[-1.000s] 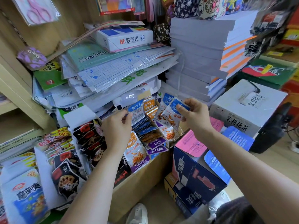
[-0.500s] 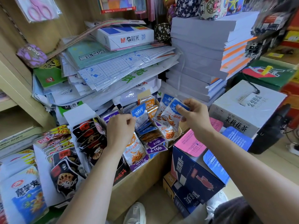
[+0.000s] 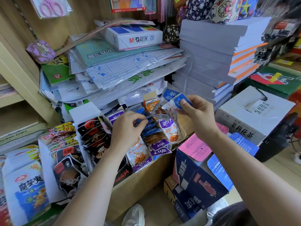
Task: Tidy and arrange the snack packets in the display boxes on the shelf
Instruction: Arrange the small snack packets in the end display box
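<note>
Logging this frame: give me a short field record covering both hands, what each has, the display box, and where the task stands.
left hand: pinches blue packets standing in the display box
right hand: holds several blue-and-white packets raised above the box
display box: blue, purple and orange packets in rows
neighbour: black packets in the box to its left
behind: paper stacks
task state: raised packets not yet placed

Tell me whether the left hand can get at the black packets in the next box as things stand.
Probably yes. The black packets stand uncovered right beside the left hand. But it pinches a blue packet, so it would likely need to release that first.
</note>
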`<action>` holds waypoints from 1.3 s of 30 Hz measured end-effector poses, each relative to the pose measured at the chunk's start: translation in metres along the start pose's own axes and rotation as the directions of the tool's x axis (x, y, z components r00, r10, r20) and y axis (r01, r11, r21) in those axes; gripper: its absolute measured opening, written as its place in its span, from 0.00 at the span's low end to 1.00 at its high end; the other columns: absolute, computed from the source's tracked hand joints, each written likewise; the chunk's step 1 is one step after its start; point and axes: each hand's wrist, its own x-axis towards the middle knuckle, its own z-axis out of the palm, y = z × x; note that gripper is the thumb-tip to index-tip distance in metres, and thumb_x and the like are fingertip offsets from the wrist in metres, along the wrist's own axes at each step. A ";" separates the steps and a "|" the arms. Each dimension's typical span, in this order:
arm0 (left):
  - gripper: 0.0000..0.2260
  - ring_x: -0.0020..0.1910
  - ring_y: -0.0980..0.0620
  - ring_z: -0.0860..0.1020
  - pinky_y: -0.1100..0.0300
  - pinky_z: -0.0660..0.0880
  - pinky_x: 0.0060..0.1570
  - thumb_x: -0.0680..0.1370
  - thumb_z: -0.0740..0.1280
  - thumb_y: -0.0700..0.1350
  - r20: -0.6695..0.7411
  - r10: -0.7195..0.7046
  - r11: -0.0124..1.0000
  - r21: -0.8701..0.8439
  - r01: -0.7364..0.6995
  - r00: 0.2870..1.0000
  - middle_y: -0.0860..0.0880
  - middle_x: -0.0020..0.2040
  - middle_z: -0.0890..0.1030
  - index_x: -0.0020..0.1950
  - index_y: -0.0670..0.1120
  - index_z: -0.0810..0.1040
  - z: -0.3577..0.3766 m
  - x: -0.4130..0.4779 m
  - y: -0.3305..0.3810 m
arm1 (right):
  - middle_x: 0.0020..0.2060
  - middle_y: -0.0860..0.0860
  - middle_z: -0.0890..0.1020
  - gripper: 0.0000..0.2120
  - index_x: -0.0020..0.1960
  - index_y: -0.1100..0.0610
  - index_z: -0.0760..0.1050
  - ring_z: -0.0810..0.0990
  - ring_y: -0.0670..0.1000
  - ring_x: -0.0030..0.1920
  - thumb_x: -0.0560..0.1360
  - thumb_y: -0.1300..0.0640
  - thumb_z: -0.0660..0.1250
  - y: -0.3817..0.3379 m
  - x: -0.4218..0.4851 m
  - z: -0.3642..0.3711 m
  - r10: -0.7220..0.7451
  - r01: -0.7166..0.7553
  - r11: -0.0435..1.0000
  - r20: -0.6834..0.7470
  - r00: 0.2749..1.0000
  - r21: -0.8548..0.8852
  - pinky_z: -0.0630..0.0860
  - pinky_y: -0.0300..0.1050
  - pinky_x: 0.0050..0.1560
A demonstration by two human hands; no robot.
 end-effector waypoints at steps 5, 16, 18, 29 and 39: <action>0.05 0.41 0.54 0.82 0.58 0.79 0.42 0.78 0.73 0.50 0.034 0.035 0.988 0.147 -0.040 0.999 0.54 0.44 0.86 0.50 0.52 0.88 0.000 -0.009 -0.003 | 0.49 0.53 0.87 0.05 0.53 0.60 0.81 0.85 0.53 0.52 0.80 0.64 0.66 0.003 0.007 0.012 -0.034 0.032 0.996 0.013 0.999 0.087 0.82 0.41 0.48; 0.16 0.57 0.58 0.80 0.59 0.80 0.54 0.81 0.69 0.43 -0.040 -0.013 0.904 -0.427 -0.006 0.999 0.56 0.60 0.82 0.69 0.53 0.78 -0.007 0.003 -0.005 | 0.50 0.62 0.86 0.07 0.54 0.64 0.83 0.84 0.56 0.49 0.79 0.64 0.68 0.023 0.012 0.037 0.037 -0.004 0.994 0.303 0.952 -0.109 0.81 0.49 0.55; 0.10 0.48 0.52 0.82 0.52 0.80 0.48 0.81 0.69 0.44 -0.041 -0.012 0.915 -0.404 -0.006 0.999 0.55 0.51 0.85 0.61 0.54 0.83 -0.007 0.004 -0.007 | 0.49 0.59 0.86 0.08 0.55 0.63 0.83 0.85 0.56 0.50 0.79 0.63 0.68 0.023 0.009 0.039 0.051 0.010 0.984 0.334 0.941 -0.179 0.82 0.48 0.54; 0.09 0.47 0.69 0.77 0.77 0.70 0.46 0.78 0.72 0.41 -0.322 -0.105 0.963 -0.268 0.016 0.941 0.56 0.49 0.82 0.57 0.46 0.86 -0.006 0.008 -0.009 | 0.43 0.54 0.87 0.08 0.42 0.52 0.85 0.86 0.57 0.48 0.77 0.62 0.71 0.025 0.012 0.025 0.061 -0.066 0.991 -0.048 0.997 -0.115 0.81 0.64 0.56; 0.06 0.35 0.63 0.80 0.65 0.78 0.39 0.77 0.72 0.39 -0.320 -0.107 0.985 -0.165 0.055 0.941 0.56 0.37 0.81 0.51 0.46 0.85 0.000 0.000 -0.006 | 0.41 0.51 0.87 0.13 0.41 0.50 0.87 0.85 0.51 0.47 0.78 0.66 0.70 0.021 0.006 0.048 0.050 -0.042 0.982 -0.039 0.998 0.185 0.80 0.42 0.51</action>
